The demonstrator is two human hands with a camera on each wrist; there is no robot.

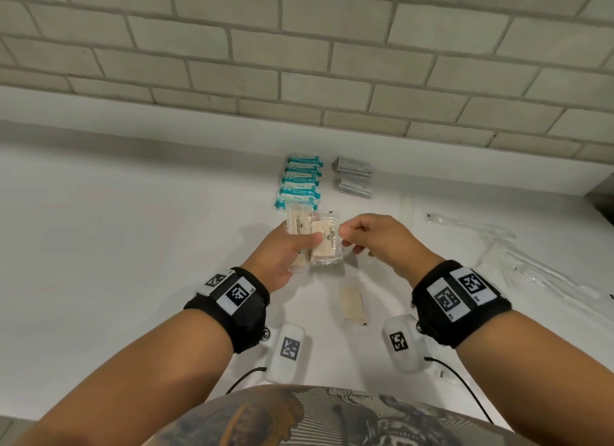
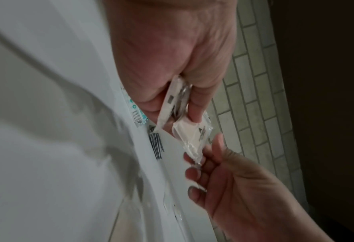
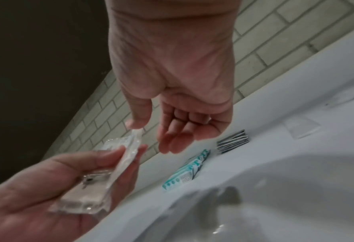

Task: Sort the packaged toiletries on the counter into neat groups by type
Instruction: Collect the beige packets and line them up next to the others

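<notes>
My left hand (image 1: 299, 243) grips a few cream soap packets (image 1: 320, 243) in clear wrap, held above the white counter (image 1: 133, 229). My right hand (image 1: 349, 243) hovers just right of them. In the right wrist view its thumb tip touches the top edge of the wrapped packets (image 3: 109, 172) while its fingers (image 3: 172, 144) hang relaxed and apart from the thumb. One more cream packet (image 1: 352, 302) lies on the counter below my hands. A row of teal-and-white packets (image 1: 300, 181) and a stack of grey sachets (image 1: 354, 176) lie near the wall.
Clear plastic-wrapped items (image 1: 491, 236) are scattered on the counter to the right. A tiled wall (image 1: 299, 63) backs the counter. A white sink basin (image 3: 296, 188) shows in the right wrist view, near the teal packets (image 3: 184, 172) and grey sachets (image 3: 233, 140).
</notes>
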